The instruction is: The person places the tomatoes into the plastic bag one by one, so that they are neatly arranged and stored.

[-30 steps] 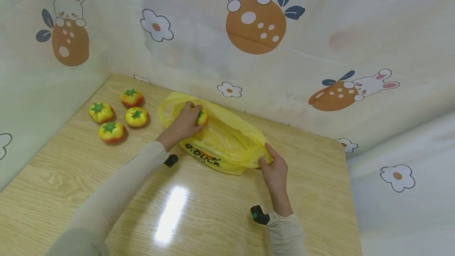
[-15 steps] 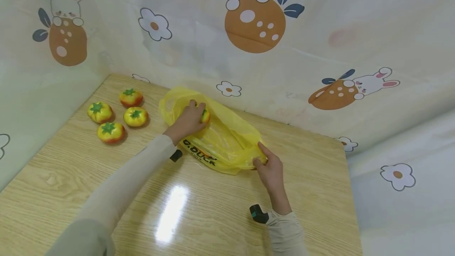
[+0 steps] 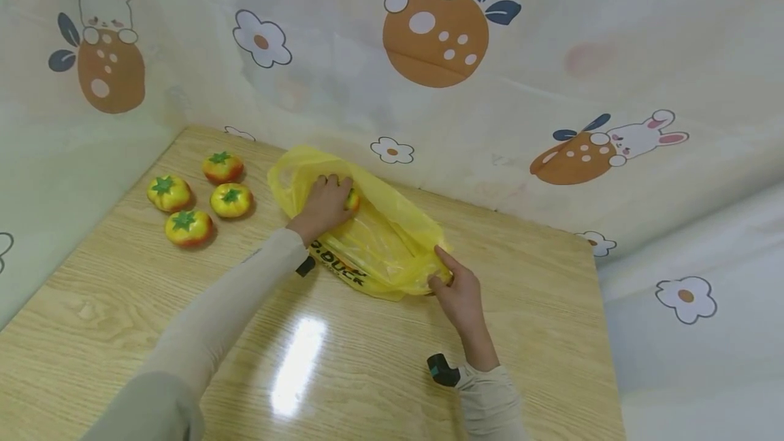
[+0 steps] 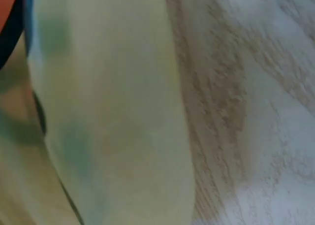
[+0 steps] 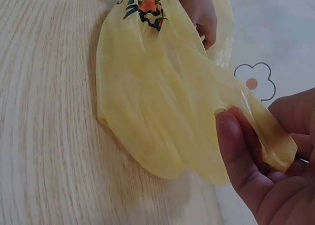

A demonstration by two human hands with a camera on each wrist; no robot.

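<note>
Here we list: one yellow bag [image 3: 395, 257] (lettered in black), its mouth spread, on the bench [image 3: 367, 373]; one left hand [image 3: 324, 206], inside that mouth, gripping a yellow-red fruit [image 3: 353, 201]; one right hand [image 3: 461, 297], pinching the bag's edge; four green-topped fruits [image 3: 231, 201], grouped left of the bag.

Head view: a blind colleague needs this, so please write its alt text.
A left hand holds a tomato-like fruit in the mouth of a yellow plastic bag while the right hand grips the bag's edge. Four similar yellow and red fruits lie left of the bag on a wooden table, before a patterned backdrop.
</note>
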